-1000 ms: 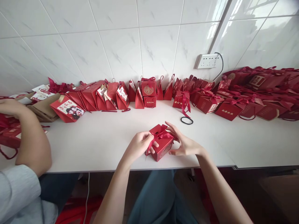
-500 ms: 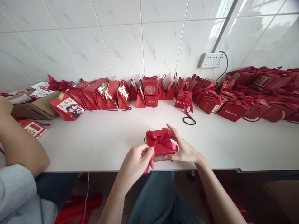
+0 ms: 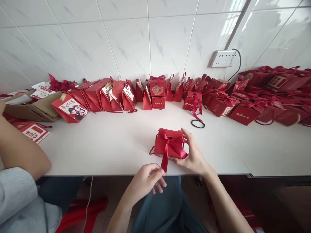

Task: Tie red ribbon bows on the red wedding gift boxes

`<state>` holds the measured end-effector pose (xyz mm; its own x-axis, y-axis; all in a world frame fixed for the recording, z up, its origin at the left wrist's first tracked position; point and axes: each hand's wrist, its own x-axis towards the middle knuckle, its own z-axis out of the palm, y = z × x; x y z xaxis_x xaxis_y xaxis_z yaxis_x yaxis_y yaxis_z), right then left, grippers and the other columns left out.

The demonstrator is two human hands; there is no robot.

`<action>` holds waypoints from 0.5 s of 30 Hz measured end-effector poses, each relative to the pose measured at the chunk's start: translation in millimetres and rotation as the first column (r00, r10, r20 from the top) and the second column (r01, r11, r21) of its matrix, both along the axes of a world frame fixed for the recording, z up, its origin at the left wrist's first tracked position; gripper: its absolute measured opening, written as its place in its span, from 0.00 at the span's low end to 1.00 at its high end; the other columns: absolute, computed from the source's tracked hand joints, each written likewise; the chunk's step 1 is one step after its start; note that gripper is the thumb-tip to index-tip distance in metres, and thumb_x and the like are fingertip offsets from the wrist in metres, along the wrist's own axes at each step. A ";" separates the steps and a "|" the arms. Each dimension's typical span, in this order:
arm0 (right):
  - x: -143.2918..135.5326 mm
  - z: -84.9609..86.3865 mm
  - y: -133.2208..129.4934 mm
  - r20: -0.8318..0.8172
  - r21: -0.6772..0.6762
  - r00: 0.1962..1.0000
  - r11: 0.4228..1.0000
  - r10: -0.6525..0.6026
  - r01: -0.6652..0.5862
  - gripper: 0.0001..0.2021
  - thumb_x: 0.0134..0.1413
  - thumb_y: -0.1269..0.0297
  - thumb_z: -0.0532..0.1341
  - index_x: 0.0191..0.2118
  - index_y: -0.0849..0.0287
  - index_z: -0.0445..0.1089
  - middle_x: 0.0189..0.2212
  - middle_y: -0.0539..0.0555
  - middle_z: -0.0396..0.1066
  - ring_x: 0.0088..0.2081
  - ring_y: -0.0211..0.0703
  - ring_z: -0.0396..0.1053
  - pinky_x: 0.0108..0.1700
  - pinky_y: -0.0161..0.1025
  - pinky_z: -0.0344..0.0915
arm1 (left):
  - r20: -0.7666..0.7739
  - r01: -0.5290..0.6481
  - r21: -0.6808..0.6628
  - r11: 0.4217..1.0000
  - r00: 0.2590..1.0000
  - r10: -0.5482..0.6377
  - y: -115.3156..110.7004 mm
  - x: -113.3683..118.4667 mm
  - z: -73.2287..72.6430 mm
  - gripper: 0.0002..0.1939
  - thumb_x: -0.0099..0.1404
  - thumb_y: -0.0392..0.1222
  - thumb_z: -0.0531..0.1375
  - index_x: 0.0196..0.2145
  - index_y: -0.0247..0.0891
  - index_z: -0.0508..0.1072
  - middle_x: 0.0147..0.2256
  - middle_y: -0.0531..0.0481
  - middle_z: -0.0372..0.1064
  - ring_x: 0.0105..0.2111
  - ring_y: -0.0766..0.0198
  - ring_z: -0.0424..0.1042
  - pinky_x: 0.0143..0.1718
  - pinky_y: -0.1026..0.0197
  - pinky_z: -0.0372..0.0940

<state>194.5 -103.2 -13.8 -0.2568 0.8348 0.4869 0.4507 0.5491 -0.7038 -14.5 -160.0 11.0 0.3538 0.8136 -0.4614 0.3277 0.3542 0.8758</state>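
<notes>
Right hand [image 3: 193, 156] grasping a red box [image 3: 159, 146] by its right end, fingers behind and thumb on the near side. Left hand [image 3: 147, 179] at the desk's front edge, thumb and forefinger pinching the free end of the ribbon [image 3: 165, 156] that is knotted on the box's top. The box rests on the white desk [image 3: 116, 142], near the middle of its front edge; a cord handle [image 3: 152, 150] projects at its left. Beyond lies a black loop [image 3: 198, 124]. Along the desk's back edge, a row of red packages [image 3: 118, 94] stands near the tiled wall [image 3: 126, 42], which carries a socket strip [image 3: 222, 59]; a pile of red boxes [image 3: 277, 82] occupies the right back area. At left, a co-worker's arm [image 3: 23, 152] extends over the desk near a brown carton [image 3: 50, 108] with printed cards [image 3: 43, 90].
</notes>
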 end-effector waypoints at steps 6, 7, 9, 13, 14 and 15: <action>4.8 11.9 -5.6 0.071 0.075 0.997 0.996 0.035 -0.040 0.47 0.46 0.68 0.65 0.66 0.48 0.36 0.59 0.62 0.48 0.61 0.56 0.52 0.59 0.57 0.59 | -0.307 -0.036 0.170 0.985 0.948 0.088 16.9 -33.3 17.9 0.16 0.65 0.50 0.49 0.30 0.36 0.68 0.30 0.48 0.73 0.27 0.62 0.73 0.21 0.66 0.61; 4.0 13.8 -6.7 0.078 0.086 0.996 0.995 0.044 -0.051 0.46 0.47 0.68 0.65 0.66 0.48 0.36 0.59 0.62 0.48 0.61 0.56 0.51 0.58 0.56 0.59 | -0.323 -0.138 0.291 0.947 0.917 0.233 22.2 -35.2 25.6 0.17 0.65 0.52 0.49 0.30 0.37 0.68 0.31 0.48 0.73 0.30 0.61 0.73 0.24 0.65 0.64; 1.6 17.0 -8.7 0.082 0.108 0.994 0.991 0.065 -0.074 0.46 0.47 0.68 0.65 0.66 0.47 0.36 0.59 0.62 0.48 0.62 0.55 0.50 0.58 0.55 0.60 | -0.272 -0.255 0.549 0.796 0.846 0.458 32.8 -32.7 40.4 0.16 0.65 0.54 0.50 0.34 0.39 0.69 0.36 0.48 0.72 0.36 0.59 0.73 0.33 0.61 0.67; -3.0 21.0 -11.7 0.084 0.117 0.992 0.988 0.090 -0.100 0.46 0.48 0.69 0.65 0.66 0.46 0.36 0.60 0.61 0.48 0.61 0.54 0.53 0.56 0.53 0.63 | -0.150 -0.109 0.795 0.597 0.918 0.367 45.4 -12.8 53.9 0.14 0.64 0.49 0.54 0.46 0.42 0.68 0.46 0.48 0.68 0.46 0.61 0.68 0.45 0.61 0.66; -3.3 21.7 -12.3 0.086 0.118 0.992 0.988 0.090 -0.100 0.46 0.48 0.69 0.65 0.66 0.46 0.36 0.60 0.61 0.48 0.61 0.54 0.53 0.56 0.53 0.64 | -0.148 -0.070 0.808 0.585 0.937 0.317 46.2 -8.0 53.4 0.13 0.65 0.47 0.54 0.45 0.43 0.69 0.46 0.49 0.67 0.46 0.62 0.68 0.45 0.61 0.65; -3.2 22.1 -12.8 0.087 0.119 0.992 0.988 0.088 -0.099 0.46 0.48 0.69 0.65 0.66 0.46 0.36 0.60 0.61 0.48 0.61 0.54 0.53 0.56 0.52 0.64 | -0.142 -0.054 0.813 0.579 0.947 0.288 46.3 -4.2 52.0 0.11 0.65 0.46 0.54 0.43 0.42 0.69 0.44 0.49 0.68 0.45 0.63 0.68 0.45 0.62 0.65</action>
